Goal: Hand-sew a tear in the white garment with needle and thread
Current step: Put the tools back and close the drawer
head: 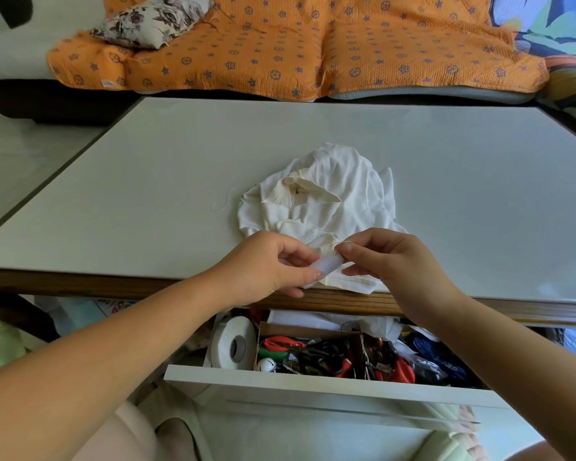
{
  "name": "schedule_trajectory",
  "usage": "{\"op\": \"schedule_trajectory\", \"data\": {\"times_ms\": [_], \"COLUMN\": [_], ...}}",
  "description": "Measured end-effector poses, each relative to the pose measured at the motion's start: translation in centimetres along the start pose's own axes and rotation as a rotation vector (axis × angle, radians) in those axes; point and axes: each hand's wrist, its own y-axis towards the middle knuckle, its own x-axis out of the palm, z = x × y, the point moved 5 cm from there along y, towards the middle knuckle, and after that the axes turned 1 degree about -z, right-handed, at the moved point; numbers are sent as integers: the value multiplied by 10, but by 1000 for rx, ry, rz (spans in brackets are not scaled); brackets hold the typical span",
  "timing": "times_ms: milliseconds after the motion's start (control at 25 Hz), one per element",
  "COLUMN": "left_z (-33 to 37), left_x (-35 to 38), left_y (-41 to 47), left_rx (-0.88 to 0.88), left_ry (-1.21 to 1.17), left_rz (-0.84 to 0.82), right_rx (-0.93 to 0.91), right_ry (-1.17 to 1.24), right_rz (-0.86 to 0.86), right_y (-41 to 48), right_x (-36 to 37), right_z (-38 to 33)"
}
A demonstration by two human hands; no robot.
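Nearest, an open drawer (pixel 313 382) under the bench (pixel 446 181) holds a tape roll (pixel 233 341) and a jumble of scissors (pixel 313 356).

Above it, at the bench's near edge, the left hand (pixel 266 264) grips a small white spool (pixel 326 262), fingers curled round its near-left end. The spool's long axis seems to run from near-left to far-right, its free end pointing at the right hand (pixel 389 257). That hand's fingers (pixel 346 246) are pinched together on a fine thread (pixel 339 243) just at the spool's end.

This looks like the preparing step: drawing off thread, with no stitch made yet. No needle is visible. The next move calls for a steady pull to the right while the left hand keeps the spool from slipping, then cutting and threading.

Just beyond the hands lies the white garment (pixel 323 194), a crumpled heap with no clear long axis, its collar opening upward and its near edge reaching the bench's rim. A loose strand (pixel 223 201) curls beside it to the left.
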Motion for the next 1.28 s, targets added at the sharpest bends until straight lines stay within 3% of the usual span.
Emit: {"op": "schedule_trajectory", "data": {"times_ms": [200,480,680,840,1000,1120,1200,1280], "left_z": [6,3,8,6,1,-2,-2,-2], "left_x": [-4,-5,-10,-5,-9,-11,-10,-8], "left_y": [-1,-1,-2,-1,3,4,3,3], "left_rx": [8,-7,-17,-54,-90,-114,-123,-142], "left_ry": [13,32,105,-24,-95,-184,-251,-324], "left_rz": [5,10,-19,-101,-117,-129,-154,-170], "right_rx": [41,-12,106,200,84,45,81,117], "right_ry": [116,-27,65,118,-171,-254,-200,-20], "right_rz": [-22,13,-41,-109,-54,-277,-349,-316], "right_y": [0,-3,5,11,13,5,3,5], "right_x": [-3,2,-1,0,-15,-14,-7,-2], "right_z": [-2,-5,-7,-2,-14,-23,-17,-10]}}
